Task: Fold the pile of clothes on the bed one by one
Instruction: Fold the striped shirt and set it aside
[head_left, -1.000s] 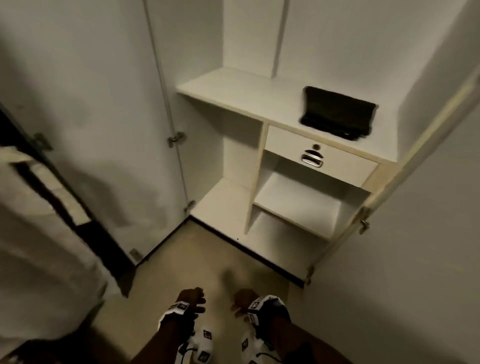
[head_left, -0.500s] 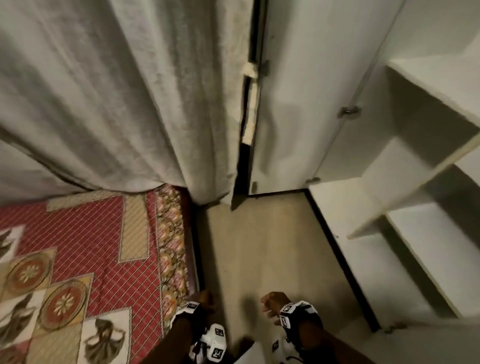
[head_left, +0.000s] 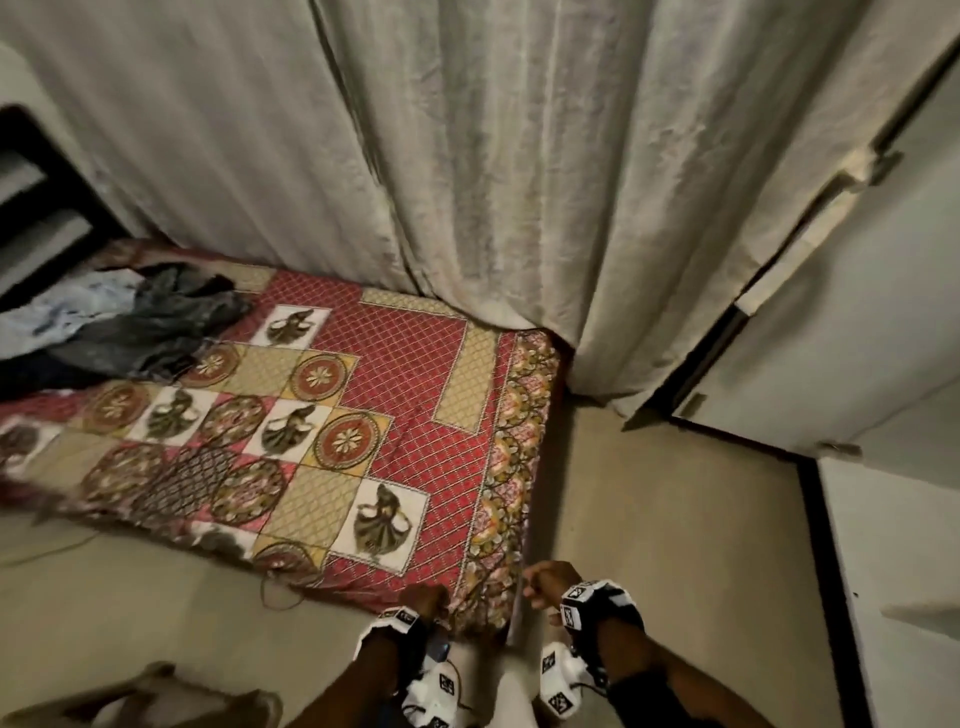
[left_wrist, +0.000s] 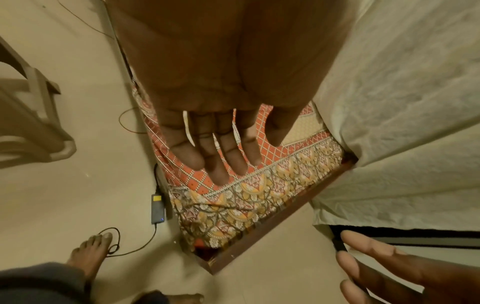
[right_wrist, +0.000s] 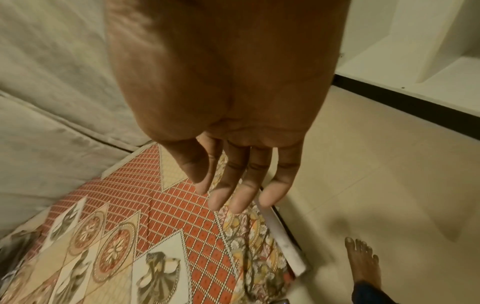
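Far across the bed (head_left: 405, 374), at its left end by the dark headboard, the pile of clothes (head_left: 119, 322) lies in a loose heap — pale blue cloth beside dark grey and black pieces, all unfolded. It sits on a red patchwork bedcover (head_left: 395, 415) with round flower medallions and white squares showing dancers, edged by a floral border at the near end.

Both hands hang well apart from the pile, over the near corner of the bed. The left hand (left_wrist: 221, 127) hovers palm down above the bedcover's border, its fingers (left_wrist: 219, 162) straight, close together and holding nothing. The right hand (right_wrist: 233, 156) hangs just beside the bed's edge, partly over the floor (head_left: 675, 545); its fingers (right_wrist: 221, 197) are relaxed, slightly apart, and also hold nothing. Each wrist carries a black-and-white marked camera band.

A pale curtain (head_left: 467, 156) falls behind the bed, reaching its far edge. To the right stands a white wardrobe (head_left: 883, 322). On the floor by the bed's corner lies a small grey charger (left_wrist: 157, 209) with a dark cable (left_wrist: 130, 246), and 1 bare foot (left_wrist: 89, 253) stands near it; a plastic chair (left_wrist: 31, 123) is further left.
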